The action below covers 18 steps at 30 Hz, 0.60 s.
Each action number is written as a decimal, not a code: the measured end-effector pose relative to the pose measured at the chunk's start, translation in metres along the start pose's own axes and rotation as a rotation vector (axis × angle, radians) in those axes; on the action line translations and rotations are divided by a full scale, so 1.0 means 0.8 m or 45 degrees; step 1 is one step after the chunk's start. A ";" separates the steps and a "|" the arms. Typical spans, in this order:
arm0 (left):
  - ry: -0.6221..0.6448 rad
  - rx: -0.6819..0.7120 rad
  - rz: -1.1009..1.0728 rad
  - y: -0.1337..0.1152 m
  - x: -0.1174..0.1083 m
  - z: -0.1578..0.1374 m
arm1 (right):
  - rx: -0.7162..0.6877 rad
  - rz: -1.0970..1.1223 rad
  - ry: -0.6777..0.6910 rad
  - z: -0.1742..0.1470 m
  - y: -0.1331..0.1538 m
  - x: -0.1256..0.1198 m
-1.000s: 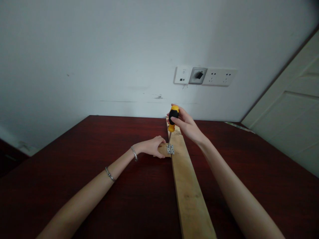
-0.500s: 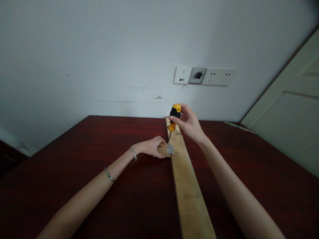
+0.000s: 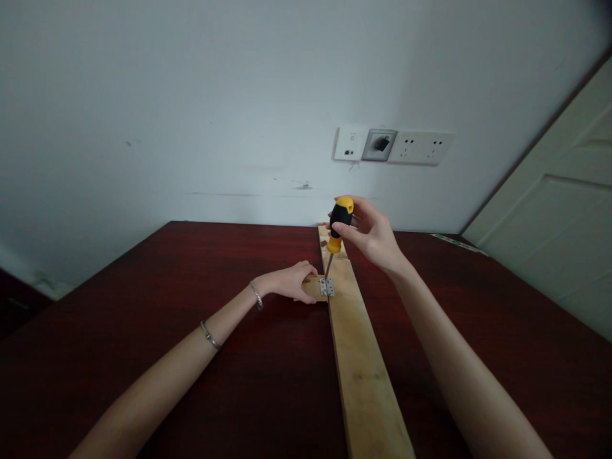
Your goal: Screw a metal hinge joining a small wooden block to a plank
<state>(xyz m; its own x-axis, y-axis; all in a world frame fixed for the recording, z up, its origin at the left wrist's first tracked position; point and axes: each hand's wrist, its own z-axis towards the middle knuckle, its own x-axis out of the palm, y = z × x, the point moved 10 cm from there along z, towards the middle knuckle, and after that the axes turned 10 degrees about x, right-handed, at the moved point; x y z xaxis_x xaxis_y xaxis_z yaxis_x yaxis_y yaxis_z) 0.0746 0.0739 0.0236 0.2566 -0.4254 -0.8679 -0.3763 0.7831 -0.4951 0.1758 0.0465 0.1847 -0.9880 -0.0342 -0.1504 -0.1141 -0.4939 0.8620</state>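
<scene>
Dark red counter (image 3: 191,268) fills the near part of the view, w/ 1 long pale board (image 3: 366,376) lying on it, running from the bottom edge away to the wall. L forearm comes in from bottom L, wearing 2 silver-coloured bands: a bangle (image 3: 209,335) farther up the arm & a bracelet (image 3: 257,295) at the wrist. L hand (image 3: 289,280) grips a small wood block (image 3: 313,289), thumb on the near side, fingers on the far side, block's end up against the board's L edge. A metal hinge (image 3: 327,287) spans the join, 1 leaf on each piece. R hand (image 3: 377,239) has its fingers & thumb closed round the black/yellow handle of a screwdriver (image 3: 341,220), held tilted above the board, shaft slanting down to the hinge's far end (can't tell exactly what the tip touches, too small). Far R corner of the counter: a thin pale strip (image 3: 459,244). Behind, a scuffed white wall (image 3: 215,95) w/ a row of socket plates (image 3: 421,148), incl. 1 grey-framed; panelled door (image 3: 564,204) at far R.
</scene>
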 end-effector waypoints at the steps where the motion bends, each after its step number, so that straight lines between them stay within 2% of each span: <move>1: 0.000 0.007 0.003 0.000 0.000 0.000 | 0.007 0.008 0.026 -0.001 0.000 0.002; 8: -0.012 0.044 -0.011 0.001 0.000 0.002 | 0.065 0.040 0.092 -0.003 -0.005 0.009; 18: -0.012 0.045 -0.004 0.001 0.001 0.002 | 0.090 0.057 0.094 -0.004 -0.005 0.008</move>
<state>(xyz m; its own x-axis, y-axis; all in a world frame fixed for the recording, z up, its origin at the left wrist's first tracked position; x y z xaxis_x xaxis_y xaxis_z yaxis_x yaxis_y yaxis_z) 0.0762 0.0750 0.0223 0.2662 -0.4241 -0.8656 -0.3437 0.7972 -0.4963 0.1701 0.0456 0.1784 -0.9822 -0.1202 -0.1444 -0.0800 -0.4279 0.9003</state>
